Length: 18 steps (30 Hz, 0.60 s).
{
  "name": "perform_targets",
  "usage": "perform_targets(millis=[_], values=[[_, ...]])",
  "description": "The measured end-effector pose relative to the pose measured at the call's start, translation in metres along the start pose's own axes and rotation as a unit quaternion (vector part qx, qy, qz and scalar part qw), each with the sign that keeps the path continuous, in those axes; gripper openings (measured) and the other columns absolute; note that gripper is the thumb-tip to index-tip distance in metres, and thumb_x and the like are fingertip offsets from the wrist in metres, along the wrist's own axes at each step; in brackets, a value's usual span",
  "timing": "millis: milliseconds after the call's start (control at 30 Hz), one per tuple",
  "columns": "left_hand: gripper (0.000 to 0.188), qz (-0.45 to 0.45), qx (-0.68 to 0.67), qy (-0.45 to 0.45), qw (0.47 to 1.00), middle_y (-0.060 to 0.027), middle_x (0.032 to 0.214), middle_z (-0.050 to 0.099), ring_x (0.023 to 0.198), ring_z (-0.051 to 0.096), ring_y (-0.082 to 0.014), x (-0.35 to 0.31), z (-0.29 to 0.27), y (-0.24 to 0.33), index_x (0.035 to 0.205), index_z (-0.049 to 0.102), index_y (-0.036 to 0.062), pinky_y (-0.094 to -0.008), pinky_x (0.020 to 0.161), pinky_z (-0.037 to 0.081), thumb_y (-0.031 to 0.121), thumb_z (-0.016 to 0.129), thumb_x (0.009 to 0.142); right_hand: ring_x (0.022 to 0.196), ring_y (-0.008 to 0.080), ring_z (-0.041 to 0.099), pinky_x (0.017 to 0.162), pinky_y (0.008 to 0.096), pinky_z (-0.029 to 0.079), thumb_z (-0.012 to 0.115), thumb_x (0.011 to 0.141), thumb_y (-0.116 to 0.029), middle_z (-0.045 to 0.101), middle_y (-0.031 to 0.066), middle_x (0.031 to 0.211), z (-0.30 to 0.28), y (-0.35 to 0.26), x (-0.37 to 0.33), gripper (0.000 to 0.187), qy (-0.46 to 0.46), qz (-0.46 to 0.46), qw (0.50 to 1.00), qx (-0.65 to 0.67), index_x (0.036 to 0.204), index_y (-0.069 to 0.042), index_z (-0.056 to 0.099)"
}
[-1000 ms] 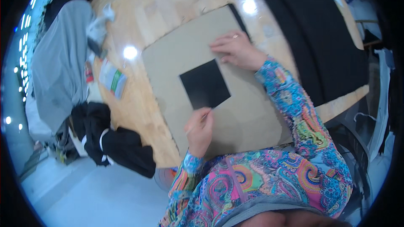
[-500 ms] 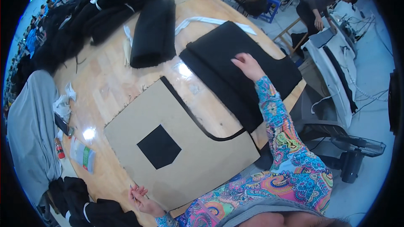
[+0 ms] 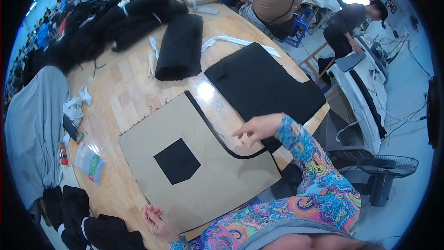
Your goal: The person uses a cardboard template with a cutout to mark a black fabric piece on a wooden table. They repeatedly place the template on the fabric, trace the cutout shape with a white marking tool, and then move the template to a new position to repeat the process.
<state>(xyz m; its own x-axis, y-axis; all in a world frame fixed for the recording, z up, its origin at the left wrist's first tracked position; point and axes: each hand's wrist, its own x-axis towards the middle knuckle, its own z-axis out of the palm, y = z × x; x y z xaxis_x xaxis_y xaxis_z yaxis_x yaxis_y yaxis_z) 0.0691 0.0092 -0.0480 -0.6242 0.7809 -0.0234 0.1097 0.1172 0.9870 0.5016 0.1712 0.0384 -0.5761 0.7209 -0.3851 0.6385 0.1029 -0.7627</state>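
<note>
A beige card template (image 3: pixel 222 183) lies in front of me on black fabric. That fabric shows through its pocket-shaped cut-out (image 3: pixel 177 161) and as a dark strip along its curved edge. My right hand (image 3: pixel 261 128) hovers over the curved edge, fingers apart and holding nothing. At the template's lower left edge is my left hand (image 3: pixel 158 224), its fingers curled together around something thin that I cannot make out. Beyond my right hand a black fabric piece (image 3: pixel 266 83) is spread flat.
A folded black fabric bundle (image 3: pixel 179 48) and dark fabric heaps (image 3: pixel 134 18) lie farther back. Left are grey cloth (image 3: pixel 34 129), a plastic packet (image 3: pixel 90 163) and a red-capped tube (image 3: pixel 63 153). A fan (image 3: pixel 386 169) stands right; two people work beyond the table.
My right hand has come back from the black fabric piece toward the template, and that piece's near layer now looks flat. My left hand stays at the template's edge. The view has shifted slightly.
</note>
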Motion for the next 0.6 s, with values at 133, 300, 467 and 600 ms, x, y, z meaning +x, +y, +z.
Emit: perform_targets(millis=[133,300,467,600], values=[[0.026,-0.012,0.004,0.011,1.0,-0.0109,0.099,0.063,0.075,0.058,-0.0125,0.0,-0.003,-0.003,0.116,0.054,-0.0017,-0.0248,0.065,0.048,0.017,0.042,0.102,0.123,0.0331,0.049,0.103,0.0411,0.039,0.058,0.092,-0.035,0.052,0.0185,0.132,-0.056,0.058,0.031,0.048,0.345,-0.03,0.937,-0.05,0.129,-0.005,0.053],[0.027,0.0,0.022,0.015,1.0,-0.0119,0.1,0.063,0.074,0.058,-0.0127,0.003,-0.009,-0.006,0.117,0.054,-0.002,-0.0251,0.065,0.048,0.017,0.042,0.102,0.138,0.032,0.029,0.11,0.0582,0.019,0.05,0.093,-0.045,0.037,0.0142,0.146,-0.065,0.113,0.12,0.056,0.361,0.135,0.865,-0.322,0.135,-0.008,0.048],[0.027,-0.02,0.027,0.03,0.999,-0.0136,0.103,0.062,0.077,0.057,-0.0121,0.003,-0.012,-0.009,0.118,0.054,-0.0021,-0.0253,0.067,0.048,0.016,0.042,0.102,0.141,0.0328,0.023,0.11,0.062,0.014,0.047,0.093,-0.047,0.033,0.0144,0.148,-0.05,0.072,0.196,0.058,0.27,0.09,0.9,-0.33,0.137,-0.009,0.044],[0.025,0.019,0.057,0.05,0.997,-0.014,0.104,0.06,0.084,0.057,-0.0168,0.012,-0.001,0.009,0.115,0.053,-0.0042,-0.0288,0.073,0.048,0.014,0.047,0.1,0.138,0.0375,0.026,0.11,0.0585,0.019,0.051,0.092,-0.046,0.035,0.0177,0.146,-0.02,0.057,0.173,0.057,0.325,-0.031,0.898,-0.295,0.133,-0.007,0.047]])
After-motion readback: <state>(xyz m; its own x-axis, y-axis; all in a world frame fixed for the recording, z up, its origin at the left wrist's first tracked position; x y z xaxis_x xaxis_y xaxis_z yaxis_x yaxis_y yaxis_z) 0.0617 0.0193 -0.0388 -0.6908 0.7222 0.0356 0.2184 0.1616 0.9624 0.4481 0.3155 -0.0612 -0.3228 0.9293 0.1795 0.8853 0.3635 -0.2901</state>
